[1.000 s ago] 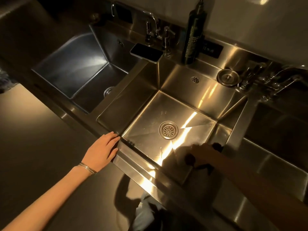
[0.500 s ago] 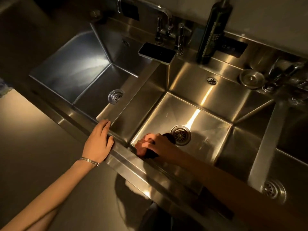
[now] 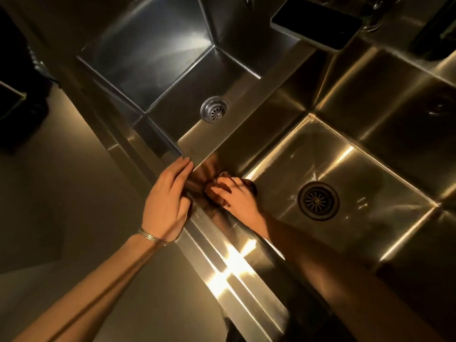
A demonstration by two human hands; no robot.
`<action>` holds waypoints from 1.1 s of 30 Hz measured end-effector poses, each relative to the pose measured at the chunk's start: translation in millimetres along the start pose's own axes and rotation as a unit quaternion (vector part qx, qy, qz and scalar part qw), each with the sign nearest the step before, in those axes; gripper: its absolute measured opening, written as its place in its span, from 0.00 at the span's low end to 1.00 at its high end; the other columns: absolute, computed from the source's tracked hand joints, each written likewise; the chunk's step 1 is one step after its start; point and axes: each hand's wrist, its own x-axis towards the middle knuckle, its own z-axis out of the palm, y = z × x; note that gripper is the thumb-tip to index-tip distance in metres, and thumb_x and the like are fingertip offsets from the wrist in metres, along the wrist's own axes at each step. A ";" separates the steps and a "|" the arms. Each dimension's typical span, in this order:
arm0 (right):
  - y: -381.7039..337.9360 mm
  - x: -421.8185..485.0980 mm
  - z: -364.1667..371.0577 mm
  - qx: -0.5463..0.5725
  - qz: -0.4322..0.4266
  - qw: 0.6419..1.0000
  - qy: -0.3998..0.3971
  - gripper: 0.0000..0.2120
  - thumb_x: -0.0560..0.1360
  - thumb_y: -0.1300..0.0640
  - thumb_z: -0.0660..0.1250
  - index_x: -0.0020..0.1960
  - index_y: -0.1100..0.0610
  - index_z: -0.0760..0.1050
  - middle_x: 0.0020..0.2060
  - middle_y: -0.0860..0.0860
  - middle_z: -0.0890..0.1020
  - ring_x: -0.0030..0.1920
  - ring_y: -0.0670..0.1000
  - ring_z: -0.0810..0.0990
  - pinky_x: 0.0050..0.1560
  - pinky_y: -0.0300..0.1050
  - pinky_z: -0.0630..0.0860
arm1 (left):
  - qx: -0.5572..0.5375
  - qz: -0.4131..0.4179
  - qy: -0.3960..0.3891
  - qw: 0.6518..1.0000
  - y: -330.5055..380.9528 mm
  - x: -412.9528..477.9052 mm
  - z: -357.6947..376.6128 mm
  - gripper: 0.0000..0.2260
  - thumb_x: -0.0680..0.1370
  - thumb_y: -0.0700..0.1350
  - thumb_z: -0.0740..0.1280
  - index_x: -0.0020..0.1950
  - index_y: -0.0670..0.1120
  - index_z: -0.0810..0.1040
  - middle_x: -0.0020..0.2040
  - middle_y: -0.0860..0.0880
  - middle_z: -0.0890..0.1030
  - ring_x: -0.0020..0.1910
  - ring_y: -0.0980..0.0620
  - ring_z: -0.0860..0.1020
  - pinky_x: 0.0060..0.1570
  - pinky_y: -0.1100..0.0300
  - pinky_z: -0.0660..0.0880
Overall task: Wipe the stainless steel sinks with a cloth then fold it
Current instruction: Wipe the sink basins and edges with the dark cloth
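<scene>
Two stainless steel sinks lie side by side: a left sink with a round drain and a right sink with a dark drain. My right hand grips a dark bunched cloth and presses it into the near left corner of the right sink, against the side wall. My left hand rests flat, fingers straight, on the front rim where the divider between the sinks meets it. Most of the cloth is hidden under my fingers.
A dark phone lies on the back ledge above the divider. A dark bottle stands at the top right edge. A plain counter stretches to the left of the sinks.
My right hand has slid the cloth leftward across the right sink's floor into its near left corner. The view has closed in on the sinks. My left hand stays on the rim.
</scene>
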 end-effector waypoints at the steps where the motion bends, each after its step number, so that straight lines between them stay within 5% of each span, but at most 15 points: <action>1: 6.6 -1.6 8.9 -0.005 0.008 0.999 -0.032 0.21 0.68 0.51 0.55 0.54 0.48 0.81 0.56 0.51 0.81 0.50 0.56 0.80 0.51 0.44 0.79 | -0.001 0.000 0.003 1.000 -0.1 -0.1 -0.3 0.26 0.72 0.44 0.52 0.70 0.40 0.67 0.70 0.41 0.67 0.67 0.45 0.66 0.60 0.51 0.69; 5: 23.1 2.6 39.1 -0.018 0.067 0.972 -0.225 0.19 0.80 0.55 0.54 0.71 0.51 0.66 0.71 0.53 0.65 0.68 0.62 0.65 0.67 0.55 0.65 | -0.001 0.006 0.009 1.000 0.5 -1.3 -1.1 0.26 0.72 0.44 0.53 0.70 0.41 0.67 0.70 0.43 0.67 0.69 0.47 0.65 0.63 0.53 0.67; 7: 26.9 4.1 40.2 -0.002 0.086 0.963 -0.256 0.20 0.80 0.54 0.55 0.72 0.49 0.63 0.70 0.53 0.63 0.68 0.62 0.64 0.67 0.55 0.65 | 0.000 0.004 0.008 1.000 1.9 -0.2 -2.7 0.26 0.72 0.44 0.53 0.70 0.41 0.67 0.70 0.44 0.68 0.69 0.48 0.65 0.62 0.54 0.66; 10: 16.8 -10.0 9.1 0.040 0.072 0.978 -0.193 0.24 0.77 0.52 0.60 0.73 0.46 0.62 0.67 0.53 0.66 0.64 0.59 0.67 0.61 0.53 0.70 | -0.002 -0.003 0.006 1.000 3.6 0.2 -3.9 0.27 0.71 0.43 0.53 0.70 0.41 0.68 0.70 0.44 0.68 0.69 0.49 0.64 0.62 0.55 0.66; 13: -7.7 -36.4 -47.8 0.175 0.019 0.983 -0.049 0.24 0.74 0.52 0.65 0.70 0.49 0.68 0.62 0.53 0.70 0.62 0.54 0.67 0.52 0.48 0.73 | 0.002 -0.001 0.005 1.000 3.6 0.2 -3.2 0.27 0.71 0.44 0.53 0.70 0.41 0.68 0.70 0.44 0.68 0.69 0.48 0.64 0.61 0.56 0.67; 18: -10.4 -58.4 -52.1 0.308 -0.034 0.950 0.036 0.20 0.73 0.54 0.63 0.64 0.54 0.75 0.55 0.54 0.75 0.56 0.51 0.71 0.55 0.43 0.72 | 0.003 -0.009 0.008 1.000 1.6 0.0 -1.3 0.27 0.71 0.44 0.53 0.70 0.42 0.68 0.70 0.44 0.68 0.69 0.47 0.65 0.58 0.56 0.68; 23: 9.0 -34.8 -1.0 0.174 0.169 0.960 -0.140 0.18 0.78 0.46 0.57 0.68 0.41 0.69 0.56 0.50 0.71 0.58 0.54 0.71 0.55 0.50 0.73 | 0.005 -0.002 0.010 1.000 2.1 -0.3 -2.0 0.26 0.72 0.45 0.53 0.70 0.42 0.68 0.70 0.44 0.68 0.69 0.47 0.65 0.62 0.57 0.64; 26: 4.4 -28.4 -21.8 0.164 0.179 0.947 -0.209 0.20 0.79 0.40 0.53 0.70 0.41 0.64 0.60 0.51 0.68 0.62 0.55 0.67 0.59 0.50 0.69 | 0.007 -0.005 0.003 1.000 2.6 -0.1 -2.0 0.26 0.72 0.46 0.52 0.70 0.42 0.68 0.70 0.44 0.68 0.69 0.47 0.65 0.61 0.55 0.66; 33: -38.8 -82.9 -111.6 0.116 -0.055 0.989 0.076 0.21 0.81 0.48 0.49 0.64 0.52 0.76 0.47 0.52 0.76 0.47 0.49 0.70 0.37 0.36 0.69 | -0.008 -0.034 -0.015 0.999 6.1 1.7 -4.8 0.25 0.73 0.47 0.52 0.70 0.42 0.68 0.70 0.44 0.67 0.69 0.48 0.64 0.59 0.49 0.70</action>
